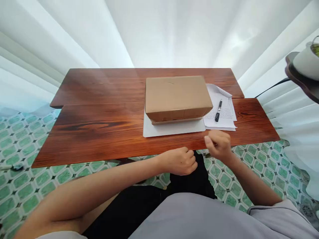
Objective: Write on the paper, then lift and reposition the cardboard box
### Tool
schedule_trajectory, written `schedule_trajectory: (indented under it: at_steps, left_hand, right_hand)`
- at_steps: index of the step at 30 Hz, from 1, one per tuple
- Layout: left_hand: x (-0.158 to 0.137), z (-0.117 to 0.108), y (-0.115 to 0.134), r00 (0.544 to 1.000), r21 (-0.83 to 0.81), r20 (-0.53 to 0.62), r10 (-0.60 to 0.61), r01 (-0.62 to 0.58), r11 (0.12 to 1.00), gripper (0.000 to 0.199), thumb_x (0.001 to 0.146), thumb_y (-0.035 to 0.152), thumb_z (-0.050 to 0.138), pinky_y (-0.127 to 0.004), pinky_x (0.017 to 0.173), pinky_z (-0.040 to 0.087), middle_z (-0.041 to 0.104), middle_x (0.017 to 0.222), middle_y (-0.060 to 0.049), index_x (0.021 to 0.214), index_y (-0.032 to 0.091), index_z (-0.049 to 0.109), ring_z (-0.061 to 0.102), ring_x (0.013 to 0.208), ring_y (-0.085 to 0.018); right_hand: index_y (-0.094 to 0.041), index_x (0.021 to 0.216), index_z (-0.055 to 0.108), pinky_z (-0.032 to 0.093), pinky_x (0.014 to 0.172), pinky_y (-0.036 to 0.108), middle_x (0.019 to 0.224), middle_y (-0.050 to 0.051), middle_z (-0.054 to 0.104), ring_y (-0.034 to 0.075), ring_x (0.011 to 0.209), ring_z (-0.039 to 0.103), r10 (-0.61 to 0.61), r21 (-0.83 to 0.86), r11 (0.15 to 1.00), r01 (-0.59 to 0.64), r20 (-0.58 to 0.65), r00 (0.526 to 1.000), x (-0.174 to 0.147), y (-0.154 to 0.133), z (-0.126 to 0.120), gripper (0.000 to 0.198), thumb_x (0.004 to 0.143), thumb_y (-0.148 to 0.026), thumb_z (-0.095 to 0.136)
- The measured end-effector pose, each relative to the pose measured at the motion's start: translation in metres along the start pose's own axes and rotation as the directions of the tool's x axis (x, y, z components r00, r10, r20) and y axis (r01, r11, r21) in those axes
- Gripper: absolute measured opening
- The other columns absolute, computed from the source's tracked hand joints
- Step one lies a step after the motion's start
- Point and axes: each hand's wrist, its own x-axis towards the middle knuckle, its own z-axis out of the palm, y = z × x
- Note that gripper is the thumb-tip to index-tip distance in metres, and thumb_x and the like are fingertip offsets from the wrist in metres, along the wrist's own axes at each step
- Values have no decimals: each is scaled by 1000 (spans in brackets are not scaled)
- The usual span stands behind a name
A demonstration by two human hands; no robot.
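My left hand (183, 161) is curled into a loose fist above my lap, just off the table's front edge, with its back turned up. My right hand (218, 145) is also closed, raised by the front edge below the papers, thumb against the curled fingers. Nothing sticks out of either hand. Beyond them a closed brown cardboard box (176, 94) sits on a thin white board or laptop-like slab (171, 130). To its right lie handwritten paper sheets (228, 113), with a black pen (218, 111) on top. Neither hand touches these things.
The reddish-brown wooden table (104, 129) has a stepped outline. White curtains (161, 33) hang behind and at both sides. At the upper right, a white pot (307, 63) stands on a dark scalloped shelf (299, 78). Green-patterned tiles (25, 186) cover the floor.
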Motion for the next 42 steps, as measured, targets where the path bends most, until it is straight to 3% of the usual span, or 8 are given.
schedule_trajectory:
  at_steps: [6, 9, 13, 21, 28, 32, 37, 42]
  left_hand:
    - [64, 6, -16, 977, 77, 103, -188, 180, 981, 18, 99, 15, 38, -33, 57, 31, 55, 90, -7, 109, 13, 53, 50, 77, -20]
    - [86, 15, -25, 980, 125, 86, -180, 169, 978, 26, 99, 13, 37, -33, 58, 32, 55, 100, -8, 121, 13, 50, 51, 81, -19]
    - [100, 30, -40, 986, 170, 104, -130, 111, 979, 29, 101, 11, 33, -32, 60, 34, 57, 104, -9, 124, 13, 50, 52, 81, -18]
    - [102, 50, -46, 974, 144, 155, -167, 145, 979, 38, 102, 27, 32, -34, 66, 41, 54, 132, -23, 134, 10, 45, 57, 91, -23]
    - [100, 48, -43, 973, 124, 166, -163, 143, 982, 38, 100, 21, 31, -35, 64, 39, 59, 120, -21, 132, 7, 45, 56, 88, -24]
    - [99, 50, -42, 972, 80, 130, -194, 185, 979, 36, 99, 21, 32, -34, 63, 39, 59, 107, -16, 129, 6, 46, 56, 87, -23]
    - [99, 53, -41, 974, 55, 96, -205, 200, 978, 33, 99, 17, 31, -34, 64, 39, 58, 99, -13, 123, 5, 49, 55, 85, -23]
    - [100, 55, -40, 969, 27, 115, -220, 219, 975, 33, 99, 17, 31, -35, 63, 39, 58, 95, -13, 122, 4, 50, 55, 82, -24]
  right_hand:
    - [-20, 88, 61, 37, 68, 31, 73, 2, 58, 17, 69, 51, 339, -313, 887, -341, -61, 939, 23, 90, -47, 16, 96, -27, 49]
    - [-19, 122, 60, 41, 81, 32, 93, 6, 65, 21, 87, 56, 396, -322, 881, -348, 95, 913, 29, 134, -51, 35, 90, -17, 47]
    - [-19, 125, 63, 40, 97, 38, 105, 9, 63, 24, 101, 55, 375, -319, 904, -284, 274, 886, 27, 165, -39, 46, 85, -10, 43]
    - [-20, 106, 65, 34, 90, 37, 100, 10, 63, 26, 102, 52, 429, -490, 829, -270, 248, 869, 16, 166, -18, 29, 88, -12, 44]
    - [-22, 104, 64, 30, 84, 37, 96, 9, 62, 26, 97, 51, 445, -555, 794, -248, 252, 860, 13, 165, -19, 28, 93, -14, 39]
    - [-21, 101, 62, 32, 84, 36, 97, 9, 62, 26, 98, 52, 370, -556, 800, -225, 163, 915, 12, 164, -25, 25, 95, -15, 39]
    - [-21, 82, 53, 38, 71, 30, 77, 2, 56, 17, 71, 50, 344, -215, 914, -343, -34, 938, 7, 161, -27, 22, 96, -38, 55]
    - [-21, 88, 59, 40, 55, 27, 59, -3, 53, 13, 52, 48, 412, 163, 895, -415, 56, 910, -2, 151, -24, 40, 99, -57, 45]
